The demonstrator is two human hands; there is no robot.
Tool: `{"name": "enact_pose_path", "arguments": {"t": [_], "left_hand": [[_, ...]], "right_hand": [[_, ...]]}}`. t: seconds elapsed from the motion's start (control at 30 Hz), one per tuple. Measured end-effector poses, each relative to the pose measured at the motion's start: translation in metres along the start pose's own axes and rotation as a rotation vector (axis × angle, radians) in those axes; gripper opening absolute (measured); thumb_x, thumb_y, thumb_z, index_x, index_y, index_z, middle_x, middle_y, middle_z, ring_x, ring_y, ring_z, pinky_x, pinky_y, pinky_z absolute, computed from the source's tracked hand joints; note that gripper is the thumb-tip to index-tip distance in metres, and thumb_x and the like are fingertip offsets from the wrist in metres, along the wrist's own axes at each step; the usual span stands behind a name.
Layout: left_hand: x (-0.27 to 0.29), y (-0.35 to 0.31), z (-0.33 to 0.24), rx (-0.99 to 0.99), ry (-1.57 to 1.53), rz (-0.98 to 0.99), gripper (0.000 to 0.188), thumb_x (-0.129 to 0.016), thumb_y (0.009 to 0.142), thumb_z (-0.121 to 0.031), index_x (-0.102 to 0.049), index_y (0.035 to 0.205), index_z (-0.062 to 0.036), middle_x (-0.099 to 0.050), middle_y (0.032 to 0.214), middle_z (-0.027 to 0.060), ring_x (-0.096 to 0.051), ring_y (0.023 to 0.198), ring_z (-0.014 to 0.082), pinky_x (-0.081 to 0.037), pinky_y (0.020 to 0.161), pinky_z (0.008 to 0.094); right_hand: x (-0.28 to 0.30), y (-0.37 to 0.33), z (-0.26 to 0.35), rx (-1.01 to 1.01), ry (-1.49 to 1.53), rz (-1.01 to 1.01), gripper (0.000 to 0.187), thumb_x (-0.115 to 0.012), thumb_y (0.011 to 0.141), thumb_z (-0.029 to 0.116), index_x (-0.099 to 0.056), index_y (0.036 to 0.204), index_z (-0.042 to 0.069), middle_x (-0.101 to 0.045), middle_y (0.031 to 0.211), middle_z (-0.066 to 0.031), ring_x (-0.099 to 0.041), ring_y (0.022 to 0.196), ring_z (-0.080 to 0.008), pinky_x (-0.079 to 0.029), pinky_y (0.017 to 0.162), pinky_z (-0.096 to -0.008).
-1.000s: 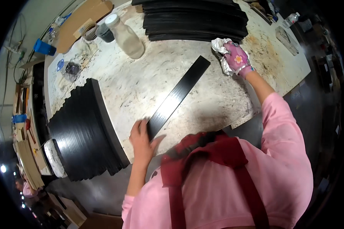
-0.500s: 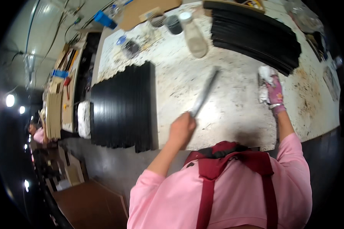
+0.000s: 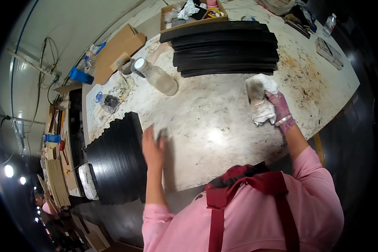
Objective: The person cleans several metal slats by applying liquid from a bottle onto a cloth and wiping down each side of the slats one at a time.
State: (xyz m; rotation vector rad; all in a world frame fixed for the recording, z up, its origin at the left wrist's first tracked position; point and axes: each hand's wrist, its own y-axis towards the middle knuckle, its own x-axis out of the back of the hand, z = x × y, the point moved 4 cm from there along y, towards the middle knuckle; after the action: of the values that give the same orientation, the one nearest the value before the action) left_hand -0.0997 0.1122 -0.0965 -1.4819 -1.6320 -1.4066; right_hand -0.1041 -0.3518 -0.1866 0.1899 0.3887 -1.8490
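My left hand [image 3: 153, 148] is bare, with its thumb apart from the fingers and nothing visible between them. It is at the right edge of a stack of long black strips [image 3: 117, 161], which lie side by side on the left of the worktable [image 3: 206, 113]. Whether the fingertips touch the outermost strip I cannot tell. A pink-purple glove with open fingertips covers my right hand [image 3: 281, 110], which is closed on a crumpled white cloth [image 3: 262, 98] with dark smudges. Just beyond the cloth, a second pile of black strips [image 3: 227, 50] lies across the far side.
A capped bottle of cloudy liquid [image 3: 159, 77] stands near the far left, by a tape roll [image 3: 125, 65] and a cardboard piece [image 3: 117, 52]. At the back is a box of odds and ends [image 3: 166, 27]. A grey block [image 3: 329, 52] lies far right. Another person [image 3: 48, 206] is at far left.
My left hand has moved left to the left stack and no longer holds the long strip. My right hand still grips the cloth. The whole view has swung right.
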Motion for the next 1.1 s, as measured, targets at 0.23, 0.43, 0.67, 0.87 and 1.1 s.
{"name": "enact_pose_path", "arguments": {"t": [0.23,0.43,0.67,0.87,1.1], "left_hand": [[-0.078,0.167,-0.146,-0.625,-0.102,0.002,0.062,-0.069,0.079,-0.016,-0.043,0.134,-0.0024,-0.046,0.135,0.0174,-0.045,0.121,0.0367,-0.040,0.099,0.0414],[-0.117,0.211,-0.180,-0.448,0.236,0.201,0.071,-0.076,0.071,-0.024,-0.046,0.134,-0.0106,-0.049,0.126,0.0129,-0.046,0.117,0.0301,-0.040,0.091,0.0483],[-0.111,0.174,-0.150,-0.547,-0.148,0.259,0.058,-0.080,0.063,-0.017,-0.052,0.113,-0.0039,-0.053,0.108,0.0156,-0.053,0.099,0.0356,-0.045,0.082,0.0460],[-0.107,0.035,-0.134,-0.343,-0.365,0.298,0.055,-0.082,0.061,-0.014,-0.053,0.106,-0.0016,-0.056,0.096,0.0159,-0.055,0.090,0.0360,-0.046,0.077,0.0421],[-0.077,-0.021,-0.080,-0.130,-0.121,0.304,0.091,-0.082,0.062,-0.041,-0.043,0.135,-0.0017,-0.045,0.132,0.0169,-0.044,0.121,0.0361,-0.036,0.097,0.0477]], "right_hand": [[0.058,-0.057,0.016,-0.134,0.510,0.154,0.039,-0.045,0.099,0.023,-0.046,0.131,0.002,-0.061,0.118,-0.0153,-0.065,0.099,-0.0276,-0.055,0.085,-0.0407],[0.113,-0.098,0.009,-0.119,0.717,0.052,0.043,-0.033,0.100,0.023,-0.041,0.136,0.001,-0.058,0.123,-0.0171,-0.061,0.106,-0.0305,-0.050,0.093,-0.0424],[0.128,-0.114,0.009,-0.025,0.670,0.186,0.045,-0.036,0.098,0.026,-0.044,0.134,0.000,-0.058,0.123,-0.0190,-0.062,0.104,-0.0307,-0.051,0.092,-0.0412],[0.125,-0.095,0.072,0.067,-0.022,-0.215,0.039,-0.047,0.097,0.027,-0.056,0.123,-0.001,-0.063,0.115,-0.0113,-0.063,0.099,-0.0176,-0.051,0.087,-0.0295],[0.031,-0.064,0.126,0.265,-0.513,-0.112,0.034,-0.064,0.089,0.012,-0.059,0.121,-0.001,-0.066,0.108,-0.0037,-0.060,0.093,-0.0106,-0.047,0.083,-0.0241]]}}
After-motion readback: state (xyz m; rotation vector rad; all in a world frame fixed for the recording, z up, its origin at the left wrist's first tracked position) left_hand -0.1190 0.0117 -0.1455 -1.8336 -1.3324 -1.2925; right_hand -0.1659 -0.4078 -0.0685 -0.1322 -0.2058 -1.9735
